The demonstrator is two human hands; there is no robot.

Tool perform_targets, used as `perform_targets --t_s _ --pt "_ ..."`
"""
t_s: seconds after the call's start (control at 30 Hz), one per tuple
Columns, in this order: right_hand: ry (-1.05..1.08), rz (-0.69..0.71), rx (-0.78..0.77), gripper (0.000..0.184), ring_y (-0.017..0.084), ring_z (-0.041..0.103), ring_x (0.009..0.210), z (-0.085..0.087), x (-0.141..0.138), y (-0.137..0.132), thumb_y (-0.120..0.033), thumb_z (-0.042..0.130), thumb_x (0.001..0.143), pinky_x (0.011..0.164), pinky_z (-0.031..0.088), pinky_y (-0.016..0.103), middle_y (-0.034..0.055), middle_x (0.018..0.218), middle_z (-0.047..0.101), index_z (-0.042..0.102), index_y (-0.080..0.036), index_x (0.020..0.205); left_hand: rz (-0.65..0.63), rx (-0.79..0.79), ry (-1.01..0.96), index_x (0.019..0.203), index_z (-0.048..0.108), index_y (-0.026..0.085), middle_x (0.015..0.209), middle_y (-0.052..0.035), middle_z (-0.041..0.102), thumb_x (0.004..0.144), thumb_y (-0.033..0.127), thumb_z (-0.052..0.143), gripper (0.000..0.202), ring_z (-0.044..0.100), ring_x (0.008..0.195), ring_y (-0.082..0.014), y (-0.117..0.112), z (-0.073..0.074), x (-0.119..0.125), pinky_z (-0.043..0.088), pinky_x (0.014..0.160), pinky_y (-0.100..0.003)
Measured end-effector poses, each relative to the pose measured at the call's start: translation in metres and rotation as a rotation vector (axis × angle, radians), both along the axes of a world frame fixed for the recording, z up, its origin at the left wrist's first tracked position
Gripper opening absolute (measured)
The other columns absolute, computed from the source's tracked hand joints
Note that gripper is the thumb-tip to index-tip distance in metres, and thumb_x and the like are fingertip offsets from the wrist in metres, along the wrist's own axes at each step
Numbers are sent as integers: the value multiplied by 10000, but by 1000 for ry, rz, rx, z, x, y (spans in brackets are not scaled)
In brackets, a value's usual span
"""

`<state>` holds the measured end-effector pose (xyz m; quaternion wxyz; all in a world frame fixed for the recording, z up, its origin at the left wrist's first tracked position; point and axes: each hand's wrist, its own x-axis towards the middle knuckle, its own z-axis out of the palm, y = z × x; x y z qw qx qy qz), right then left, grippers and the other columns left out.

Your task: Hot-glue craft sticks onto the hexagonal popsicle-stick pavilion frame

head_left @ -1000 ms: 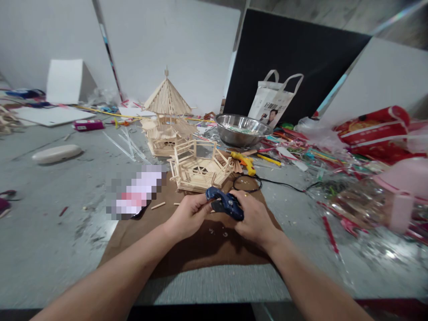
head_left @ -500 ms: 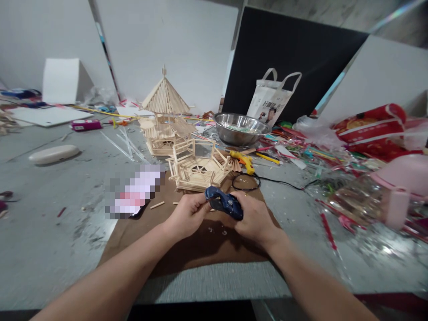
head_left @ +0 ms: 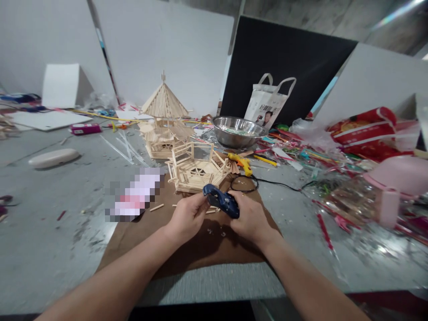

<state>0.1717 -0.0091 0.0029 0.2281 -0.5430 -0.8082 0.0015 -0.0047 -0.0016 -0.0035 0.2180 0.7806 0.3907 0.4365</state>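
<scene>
My right hand [head_left: 249, 218] is wrapped round a dark blue hand tool [head_left: 223, 201] that looks like a cutter. The tool slants up to the left, over a brown sheet. At its far end, the fingers of my left hand [head_left: 189, 216] are pinched together; whatever they hold is too small or hidden to make out. Just beyond both hands stands a six-sided base of wooden sticks [head_left: 197, 171] with railings. Loose short sticks [head_left: 157, 207] lie on the brown sheet [head_left: 187, 258] near my left hand. Behind the base rises a stick pavilion [head_left: 164, 120] with a pointed roof.
A yellow glue gun [head_left: 241, 163] with a black cable lies right of the base. Farther back are a steel bowl [head_left: 239, 139] and a white bag [head_left: 267, 102]. A pink-lidded jug [head_left: 384, 191] and plastic scraps crowd the right. A white case [head_left: 54, 158] lies left.
The view has shifted slightly. Both hands keep their grip and their place by the blue tool, with little visible movement; the stick structures stay where they were.
</scene>
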Motion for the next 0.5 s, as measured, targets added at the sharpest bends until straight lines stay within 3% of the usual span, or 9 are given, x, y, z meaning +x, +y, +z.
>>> perform_targets --t_s 0.2,0.5 --pt "-3 69 -13 468 232 554 826 2 4 0 -174 467 559 715 429 342 103 928 591 461 -123 1024 -185 -98 -58 709 573 112 582 14 510 784 190 370 230 449 536 -79 1 9 -5 378 539 -174" --pt "-28 117 5 405 219 569 779 4 7 -2 -221 484 595 675 431 324 87 876 611 490 -148 994 -431 -460 -157 840 611 121 794 -23 611 798 281 413 259 518 773 -131 5 14 -10 401 730 -240"
